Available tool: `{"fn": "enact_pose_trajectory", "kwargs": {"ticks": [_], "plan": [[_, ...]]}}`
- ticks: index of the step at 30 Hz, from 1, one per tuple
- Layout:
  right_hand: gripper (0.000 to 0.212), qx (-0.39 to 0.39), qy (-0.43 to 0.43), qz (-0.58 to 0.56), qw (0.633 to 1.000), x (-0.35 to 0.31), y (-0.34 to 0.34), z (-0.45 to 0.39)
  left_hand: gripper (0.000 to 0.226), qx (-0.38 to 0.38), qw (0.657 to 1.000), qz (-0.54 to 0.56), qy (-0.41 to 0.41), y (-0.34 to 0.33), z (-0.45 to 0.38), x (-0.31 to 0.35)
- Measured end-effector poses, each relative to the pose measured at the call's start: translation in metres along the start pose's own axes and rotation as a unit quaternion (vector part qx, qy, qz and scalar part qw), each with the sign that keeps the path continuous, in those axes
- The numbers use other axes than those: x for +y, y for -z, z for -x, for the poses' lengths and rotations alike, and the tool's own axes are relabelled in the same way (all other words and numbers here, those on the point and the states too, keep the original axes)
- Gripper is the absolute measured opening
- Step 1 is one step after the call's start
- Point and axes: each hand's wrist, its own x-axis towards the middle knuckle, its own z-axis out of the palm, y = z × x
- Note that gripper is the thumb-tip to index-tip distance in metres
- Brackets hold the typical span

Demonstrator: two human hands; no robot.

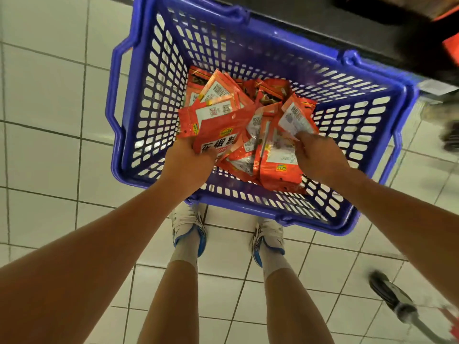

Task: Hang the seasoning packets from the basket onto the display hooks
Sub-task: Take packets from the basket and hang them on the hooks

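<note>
My left hand grips a shiny red seasoning packet with big Chinese letters on the front. My right hand pinches another packet, showing its white barcode label. Both are in the crinkly packet pile inside the blue plastic basket, whose walls are full of holes, on the white tile floor.

The floor was laid with pale square tiles, glossy and divided by dark grout lines. A dark band was seen along the top edge, its nature unclear. Blurred orange shapes were caught at the upper right, and a black wheel at the lower right.
</note>
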Motion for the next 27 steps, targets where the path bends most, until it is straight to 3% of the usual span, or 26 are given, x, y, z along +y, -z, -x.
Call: {"fn": "enact_pose_trajectory", "kwargs": {"ticks": [5, 8, 10, 13, 18, 24, 27], "plan": [[0.022, -0.074, 0.043, -0.089, 0.992, -0.030, 0.116, 0.017, 0.014, 0.024, 0.998, 0.049, 0.013, 0.030, 0.022, 0.040], [0.013, -0.105, 0.084, -0.134, 0.982, -0.050, 0.183, 0.031, 0.030, -0.028, 0.992, 0.123, 0.003, 0.054, 0.045, 0.075], [0.014, -0.086, 0.098, -0.163, 0.978, -0.065, 0.221, 0.040, 0.029, -0.091, 0.982, 0.168, -0.002, 0.067, 0.065, 0.101], [0.008, -0.051, 0.115, -0.205, 0.971, -0.084, 0.273, 0.055, 0.023, -0.122, 0.975, 0.178, -0.053, 0.082, 0.099, 0.141], [0.006, -0.011, 0.074, -0.353, 0.933, -0.109, 0.342, 0.095, 0.012, -0.098, 0.963, 0.230, -0.096, 0.108, 0.158, 0.202], [0.031, 0.052, 0.107, -0.396, 0.911, -0.152, 0.448, 0.174, 0.019, -0.086, 0.948, 0.264, -0.155, 0.163, 0.252, 0.279], [0.014, 0.105, 0.120, -0.437, 0.885, -0.176, 0.509, 0.229, 0.030, -0.081, 0.938, 0.278, -0.190, 0.200, 0.308, 0.321]]}}
